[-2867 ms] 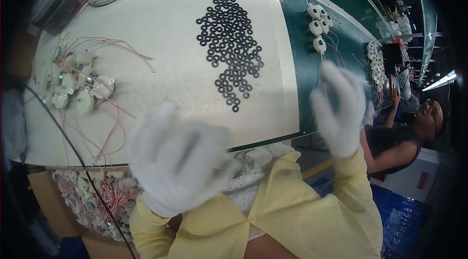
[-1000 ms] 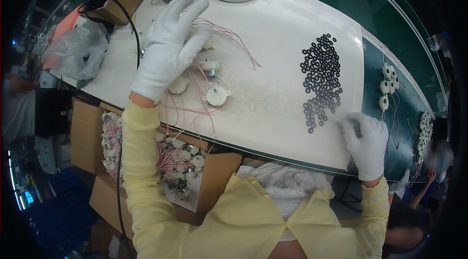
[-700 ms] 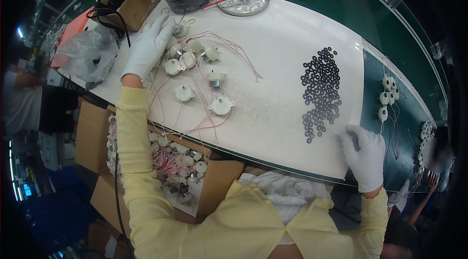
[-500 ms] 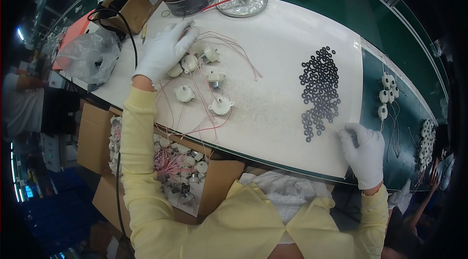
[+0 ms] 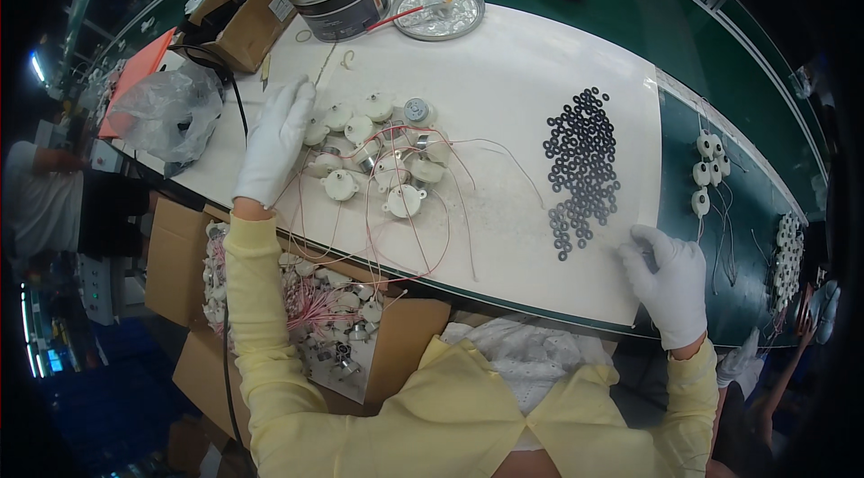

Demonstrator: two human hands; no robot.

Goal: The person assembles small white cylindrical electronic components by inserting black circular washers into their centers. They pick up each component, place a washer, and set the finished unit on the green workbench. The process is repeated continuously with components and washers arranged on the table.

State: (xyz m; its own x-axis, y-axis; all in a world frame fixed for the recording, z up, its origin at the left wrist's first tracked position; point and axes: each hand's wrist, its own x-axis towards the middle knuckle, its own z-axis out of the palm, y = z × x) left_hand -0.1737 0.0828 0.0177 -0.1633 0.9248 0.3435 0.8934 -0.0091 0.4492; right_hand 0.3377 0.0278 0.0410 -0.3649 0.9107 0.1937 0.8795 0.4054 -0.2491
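My left hand, in a white glove, is open, its fingers straight and close together. It rests at the left side of a cluster of small white round motors with thin pink and white wires. Some motors lie flat and others are tipped on their sides, showing metal cans. My right hand, also gloved, is at the table's right front, loosely curved with thumb and forefinger apart. Nothing shows in it. Nearest to it is a patch of small black rings.
An open cardboard box of wired motors stands below the table's front edge. A tin, a lid with a red-handled brush, a carton and a plastic bag lie at the back left. Capped motors lie on the green surface.
My left hand has moved left and nearer, off the motors, and its fingers have straightened. More motors now lie in the cluster, their wires spread rightward. My right hand has barely moved.
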